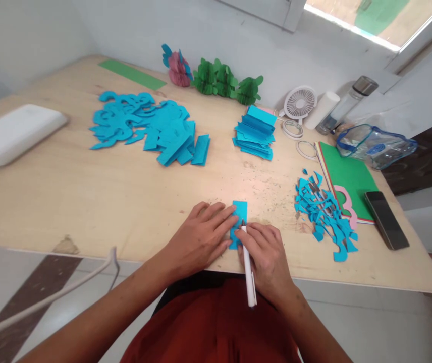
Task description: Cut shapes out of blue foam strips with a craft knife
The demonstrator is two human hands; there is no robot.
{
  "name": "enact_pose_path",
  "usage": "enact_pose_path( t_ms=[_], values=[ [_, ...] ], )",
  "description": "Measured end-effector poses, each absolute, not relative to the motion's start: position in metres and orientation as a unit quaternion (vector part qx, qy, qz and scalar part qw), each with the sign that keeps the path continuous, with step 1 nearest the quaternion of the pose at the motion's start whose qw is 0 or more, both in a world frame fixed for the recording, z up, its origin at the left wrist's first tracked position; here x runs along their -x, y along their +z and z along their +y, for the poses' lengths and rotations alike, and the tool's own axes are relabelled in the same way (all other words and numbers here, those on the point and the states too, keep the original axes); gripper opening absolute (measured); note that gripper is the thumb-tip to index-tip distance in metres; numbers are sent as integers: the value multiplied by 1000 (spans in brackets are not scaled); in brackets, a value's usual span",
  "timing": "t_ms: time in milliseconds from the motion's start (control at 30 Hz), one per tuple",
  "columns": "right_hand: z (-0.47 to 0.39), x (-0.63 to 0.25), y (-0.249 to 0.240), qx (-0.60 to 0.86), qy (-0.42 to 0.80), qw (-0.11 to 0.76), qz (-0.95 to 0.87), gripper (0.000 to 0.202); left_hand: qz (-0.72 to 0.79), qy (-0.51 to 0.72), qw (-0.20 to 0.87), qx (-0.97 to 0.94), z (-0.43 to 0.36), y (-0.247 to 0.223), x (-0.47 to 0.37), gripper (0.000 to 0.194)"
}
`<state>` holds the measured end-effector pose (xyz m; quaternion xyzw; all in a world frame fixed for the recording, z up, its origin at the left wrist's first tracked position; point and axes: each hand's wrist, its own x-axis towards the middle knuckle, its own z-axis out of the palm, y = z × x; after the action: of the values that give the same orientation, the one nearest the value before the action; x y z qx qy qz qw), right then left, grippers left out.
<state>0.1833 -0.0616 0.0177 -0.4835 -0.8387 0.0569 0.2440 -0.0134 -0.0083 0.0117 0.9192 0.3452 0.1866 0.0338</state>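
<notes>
We have the blue slip (240, 207) flat on the table (87, 201), near the front edge. Our left hand (204, 236) lies along its left side, fingers extended and resting on it, clasping nothing; our right hand (264, 251) pinches the white pen (247, 267), its tip at the slip's right part. The slip looks thin and light — likely easy to crease and quick to slide — so we judge it best pinned flat or lifted by its edges. The pen seems stiff, best held near its tip.
</notes>
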Motion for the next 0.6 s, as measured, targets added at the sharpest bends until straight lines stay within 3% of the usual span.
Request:
enact_pose_path(
  t_ms=[400, 600],
  values=[
    [-61, -183, 17, 489, 48, 245, -836, 29, 349, 190, 42, -917, -9, 12, 14, 36],
    [-51, -182, 30, 520, 133, 346, -769, 28, 355, 191, 56, -913, -9, 14, 13, 36]
  ],
)
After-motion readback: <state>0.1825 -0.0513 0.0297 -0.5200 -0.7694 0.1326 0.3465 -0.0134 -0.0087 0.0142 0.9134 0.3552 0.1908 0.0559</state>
